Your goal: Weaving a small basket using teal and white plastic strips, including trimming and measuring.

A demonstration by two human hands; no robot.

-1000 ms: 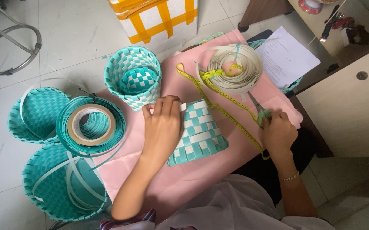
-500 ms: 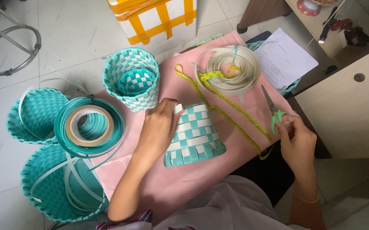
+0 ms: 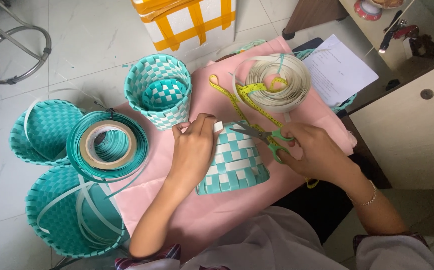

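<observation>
Left hand is laid on the small woven basket, its fingers curled over the rim and a white strip end pinched at the fingertips. Green-handled scissors are gripped in the right hand, fingers through the loops, with the blades pointed at that strip end, just beside it. The basket is seen lying tilted on the pink cloth, at the middle of the work surface, close to the body. Trimming of the loose strip end is judged to be the step in hand; for the next move the blades would need to be set across the strip close to the weave while the strip is held taut. A yellow tape measure is trailed across the cloth past the scissors. Farther off, a finished teal-and-white basket is stood upright, and a coil of cream strip is laid beside it. To the left, a teal strip coil is rested on larger teal baskets. A white box with orange tape is seen farthest away.
</observation>
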